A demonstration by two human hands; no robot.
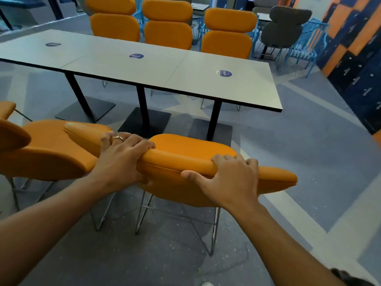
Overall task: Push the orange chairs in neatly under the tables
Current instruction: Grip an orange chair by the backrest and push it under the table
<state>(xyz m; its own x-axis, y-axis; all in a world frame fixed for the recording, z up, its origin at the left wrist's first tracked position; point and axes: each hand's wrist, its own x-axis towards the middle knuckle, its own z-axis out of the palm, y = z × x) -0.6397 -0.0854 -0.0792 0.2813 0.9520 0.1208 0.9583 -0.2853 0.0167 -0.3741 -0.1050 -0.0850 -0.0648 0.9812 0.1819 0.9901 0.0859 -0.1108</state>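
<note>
An orange chair [181, 153] on thin wire legs stands right in front of me, its back towards me, a short way off the near edge of a row of grey tables [115, 62]. My left hand [121, 159] grips the left end of its padded top rail, fingers curled over the top. My right hand [228, 180] grips the same rail further right, thumb stretched along the near side. A second orange chair [51, 149] stands just to the left, touching or almost touching the first. Three more orange chairs [168, 25] line the tables' far side.
Black table posts on square base plates [144, 122] stand under the tables ahead of the chair. A dark grey chair [282, 27] and blue wire chairs [305, 44] stand at the back right. Orange and blue wall panels [354, 58] run along the right. Grey floor stretches to the right.
</note>
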